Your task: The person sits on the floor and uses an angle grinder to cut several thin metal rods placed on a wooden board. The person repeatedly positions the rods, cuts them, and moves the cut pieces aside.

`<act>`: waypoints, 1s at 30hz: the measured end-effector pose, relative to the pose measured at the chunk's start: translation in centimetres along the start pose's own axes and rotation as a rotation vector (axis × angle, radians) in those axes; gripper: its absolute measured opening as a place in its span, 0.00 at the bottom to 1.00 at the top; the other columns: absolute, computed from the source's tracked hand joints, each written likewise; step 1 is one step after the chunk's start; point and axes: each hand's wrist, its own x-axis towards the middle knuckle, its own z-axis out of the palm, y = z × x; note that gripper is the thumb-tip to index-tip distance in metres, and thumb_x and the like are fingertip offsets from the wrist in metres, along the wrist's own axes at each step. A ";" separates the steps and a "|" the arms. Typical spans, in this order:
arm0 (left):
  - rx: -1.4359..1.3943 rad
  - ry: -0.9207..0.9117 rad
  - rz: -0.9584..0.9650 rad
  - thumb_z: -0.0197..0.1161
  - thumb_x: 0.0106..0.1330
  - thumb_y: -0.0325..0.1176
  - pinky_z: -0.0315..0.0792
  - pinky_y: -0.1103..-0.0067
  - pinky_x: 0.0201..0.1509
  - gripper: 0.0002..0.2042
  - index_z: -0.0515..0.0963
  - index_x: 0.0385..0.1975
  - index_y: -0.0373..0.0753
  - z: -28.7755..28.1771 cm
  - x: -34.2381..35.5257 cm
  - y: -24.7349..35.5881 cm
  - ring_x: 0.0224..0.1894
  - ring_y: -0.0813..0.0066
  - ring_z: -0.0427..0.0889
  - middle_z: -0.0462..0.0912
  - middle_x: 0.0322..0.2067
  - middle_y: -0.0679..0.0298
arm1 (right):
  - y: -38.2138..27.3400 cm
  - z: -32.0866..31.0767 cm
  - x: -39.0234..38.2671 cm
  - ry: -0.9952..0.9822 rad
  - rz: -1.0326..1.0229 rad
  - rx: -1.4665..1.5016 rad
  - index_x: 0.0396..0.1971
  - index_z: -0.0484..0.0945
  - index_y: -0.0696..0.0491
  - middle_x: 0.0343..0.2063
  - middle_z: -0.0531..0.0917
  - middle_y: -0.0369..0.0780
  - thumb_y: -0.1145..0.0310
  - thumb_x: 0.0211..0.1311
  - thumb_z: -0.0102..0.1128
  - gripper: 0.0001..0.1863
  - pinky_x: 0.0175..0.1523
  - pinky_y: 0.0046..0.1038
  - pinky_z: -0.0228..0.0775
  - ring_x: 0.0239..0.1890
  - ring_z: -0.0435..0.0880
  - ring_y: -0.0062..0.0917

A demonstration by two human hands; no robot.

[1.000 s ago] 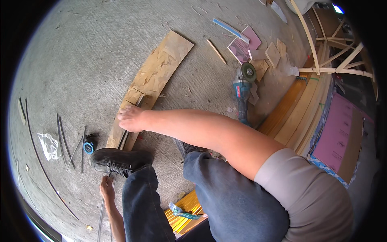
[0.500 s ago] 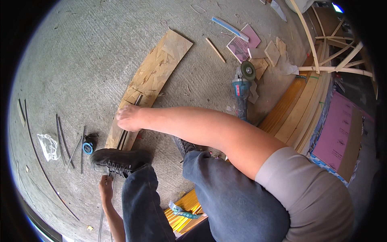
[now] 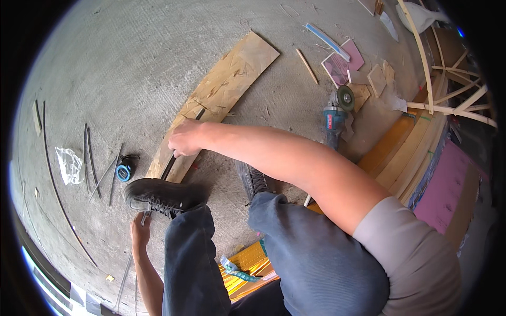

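Below, right hand (image 3: 185,139) grip clamped on dark metal strip (image 3: 169,167) over curved board (image 3: 221,95), left hand (image 3: 140,231) closed around strip's lower end.

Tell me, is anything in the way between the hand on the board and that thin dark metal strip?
Nothing visible is. The right hand already lies on the dark metal strip, which runs along the wooden board. The black shoe stands on the strip nearer the person, and the left hand is at its near end.

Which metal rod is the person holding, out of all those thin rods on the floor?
The dark rod lying on the long wooden board, under the black shoe. The right hand grips it; the other rods lie loose on the concrete, untouched.
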 end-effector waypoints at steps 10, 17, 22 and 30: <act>-0.052 -0.051 -0.075 0.74 0.44 0.34 0.72 0.68 0.42 0.19 0.75 0.34 0.33 -1.7 -1.2 -4.3 0.36 0.57 0.82 0.83 0.31 0.54 | 2.0 -2.8 0.1 -0.072 0.051 -0.045 0.33 0.82 0.49 0.30 0.84 0.39 0.52 0.66 0.54 0.17 0.43 0.39 0.74 0.34 0.83 0.29; -0.030 -0.077 -0.079 0.73 0.43 0.33 0.72 0.67 0.37 0.15 0.77 0.28 0.32 -2.0 -0.4 -4.0 0.30 0.55 0.81 0.82 0.26 0.51 | 6.8 -8.0 -4.4 -0.073 0.140 -0.055 0.34 0.82 0.51 0.28 0.84 0.38 0.52 0.66 0.55 0.17 0.38 0.36 0.71 0.29 0.79 0.24; 0.070 -0.009 -0.012 0.73 0.45 0.35 0.71 0.64 0.38 0.16 0.75 0.28 0.33 -1.5 -0.6 -3.9 0.32 0.51 0.80 0.81 0.27 0.51 | 10.8 -9.7 -6.7 0.002 0.168 -0.050 0.43 0.83 0.51 0.32 0.85 0.39 0.53 0.64 0.57 0.18 0.43 0.37 0.71 0.34 0.82 0.29; 0.123 0.106 0.063 0.67 0.53 0.38 0.70 0.60 0.38 0.14 0.75 0.28 0.34 0.7 0.4 -1.9 0.35 0.46 0.79 0.80 0.29 0.48 | 13.6 -12.8 -8.8 -0.060 0.231 -0.055 0.46 0.82 0.52 0.43 0.84 0.44 0.55 0.62 0.60 0.19 0.50 0.38 0.72 0.46 0.82 0.36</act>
